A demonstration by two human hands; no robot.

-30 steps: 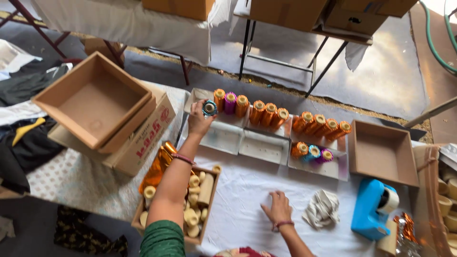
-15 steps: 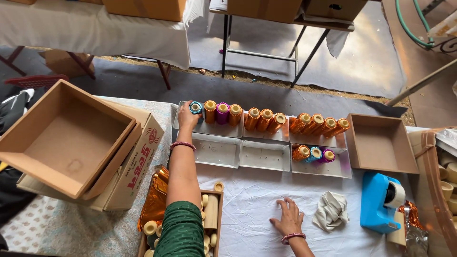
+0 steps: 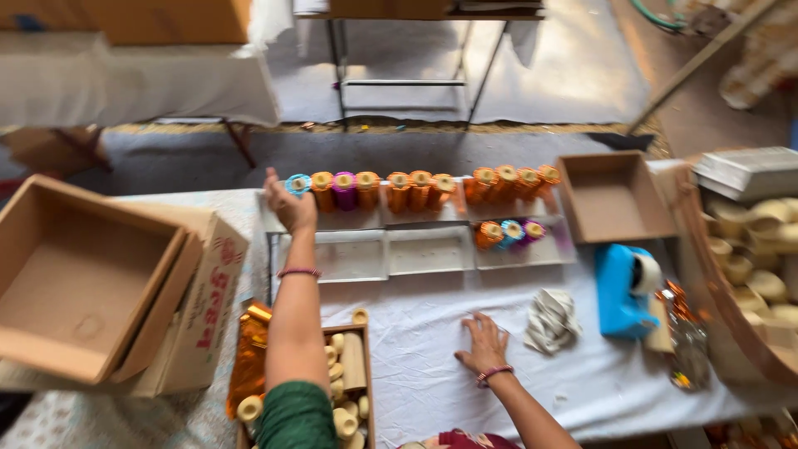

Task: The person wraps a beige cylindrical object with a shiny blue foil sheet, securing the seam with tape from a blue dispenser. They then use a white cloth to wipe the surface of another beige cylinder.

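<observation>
1. Nearest the camera, right hand (image 3: 483,343) flat, fingers spread, empty, pressed on wrinkled white cloth (image 3: 432,366).
2. Alongside, open box of cream cylindrical cores (image 3: 347,374); crumpled pale rag (image 3: 551,320); blue plastic tape dispenser (image 3: 623,291).
3. Farther out, left hand (image 3: 288,205) loosely curled against turquoise spool (image 3: 298,185), grip unclear.
4. Beyond, row of glossy orange and purple spools (image 3: 416,189) in shallow white trays (image 3: 424,251).

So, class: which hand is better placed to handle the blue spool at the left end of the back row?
Probably the left hand: it is stretched out right beside the blue spool. The right hand lies flat on the white cloth, well short of the row.
</observation>
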